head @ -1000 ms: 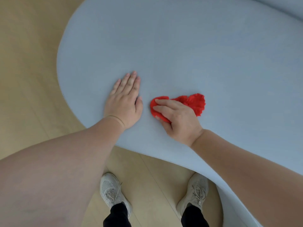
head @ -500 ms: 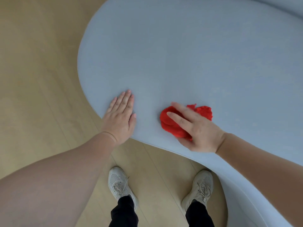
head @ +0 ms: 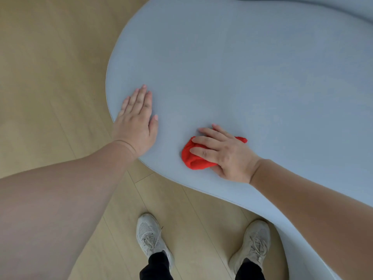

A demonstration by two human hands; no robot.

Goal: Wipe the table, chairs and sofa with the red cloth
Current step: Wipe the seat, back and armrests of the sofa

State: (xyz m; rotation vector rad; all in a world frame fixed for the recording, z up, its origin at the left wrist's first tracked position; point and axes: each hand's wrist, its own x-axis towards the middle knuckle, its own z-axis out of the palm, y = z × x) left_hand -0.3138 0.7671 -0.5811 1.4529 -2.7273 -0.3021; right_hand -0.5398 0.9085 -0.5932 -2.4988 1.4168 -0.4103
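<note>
A light blue sofa seat (head: 252, 77) with a curved edge fills the upper right of the head view. The red cloth (head: 193, 159) lies bunched on it near the front edge. My right hand (head: 224, 152) lies on top of the cloth, fingers spread over it and pointing left, while the thumb is tucked against the bunched near side and grips it. My left hand (head: 137, 120) rests flat on the seat at its left edge, fingers straight and together, a short way left of the cloth.
Pale wooden floor (head: 50, 87) surrounds the sofa on the left and below. My two feet in light sneakers (head: 151, 237) (head: 254, 241) stand close to the sofa's front edge. A raised part of the sofa (head: 302, 0) shows at the top right.
My right hand has slid the cloth nearer the seat's front edge, its fingers now spread flatter over it. My left hand now lies closer to the seat's left rim. The view has shifted left.
</note>
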